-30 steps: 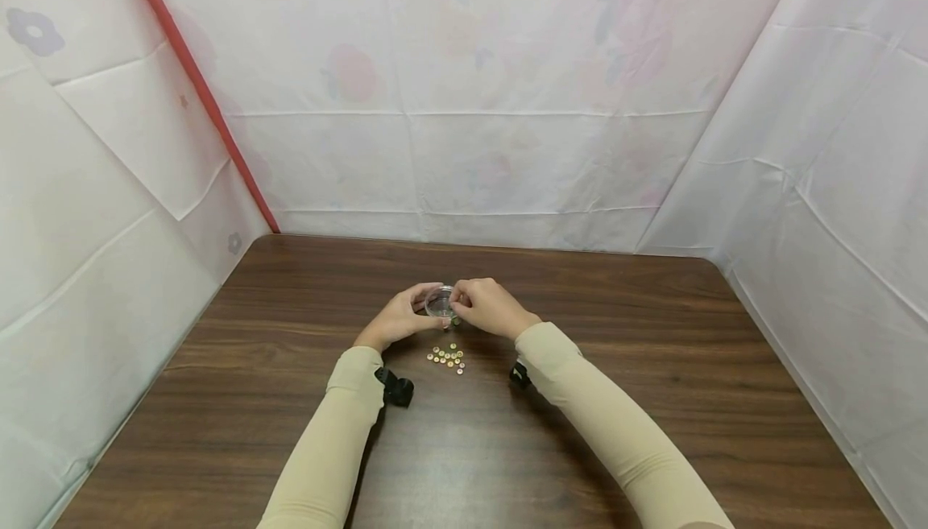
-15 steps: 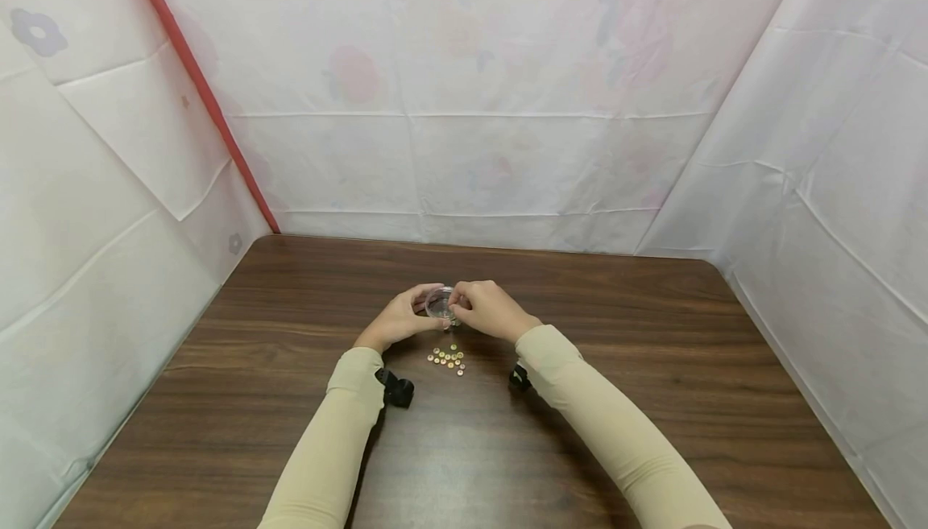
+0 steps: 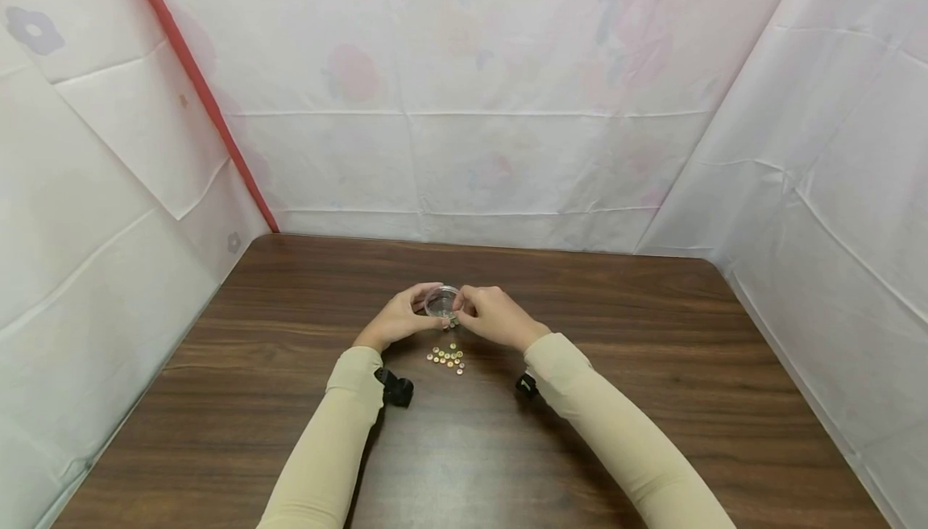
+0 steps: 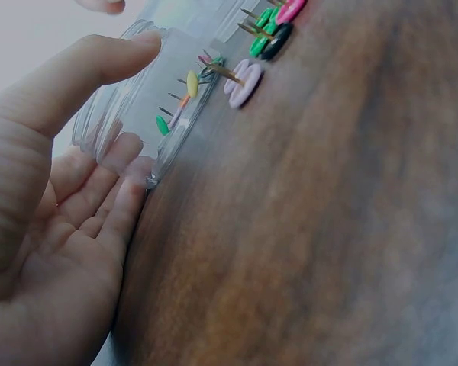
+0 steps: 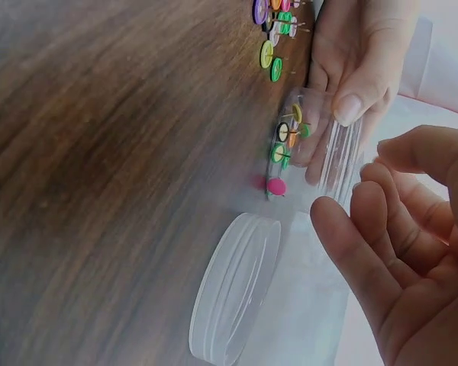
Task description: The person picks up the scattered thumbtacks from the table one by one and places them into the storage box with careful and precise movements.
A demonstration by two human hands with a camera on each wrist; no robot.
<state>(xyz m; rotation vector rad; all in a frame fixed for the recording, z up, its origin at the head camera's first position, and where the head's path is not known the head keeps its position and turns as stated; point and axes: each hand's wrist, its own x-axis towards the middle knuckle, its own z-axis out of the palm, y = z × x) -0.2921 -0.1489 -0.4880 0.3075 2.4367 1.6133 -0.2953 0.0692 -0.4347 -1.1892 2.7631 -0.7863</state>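
Note:
A small clear plastic jar [image 5: 342,156] stands on the table with several colored thumbtacks [image 5: 291,133] in its bottom. My left hand [image 3: 399,316] holds the jar from the left, thumb on the near side and fingers behind. Right at the rim is my right hand [image 3: 496,318]; its fingers [image 5: 349,255] are loosely bent and spread apart, and no tack shows between them in the right wrist view. On the tabletop nearer my body lies a loose group of thumbtacks [image 3: 447,357]. A lilac thumbtack [image 4: 244,84] sits close to the jar, point up.
A clear round lid [image 5: 233,293] lies beside the jar in the right wrist view. The brown wooden table [image 3: 652,368] is bordered by white curtains [image 3: 507,159] at the back and sides. Black wrist cameras [image 3: 395,388] hang under both sleeves.
My right hand has drawn slightly to the right and toward my body, its fingertips backing off the jar's opening. The left hand and the jar have stayed in place.

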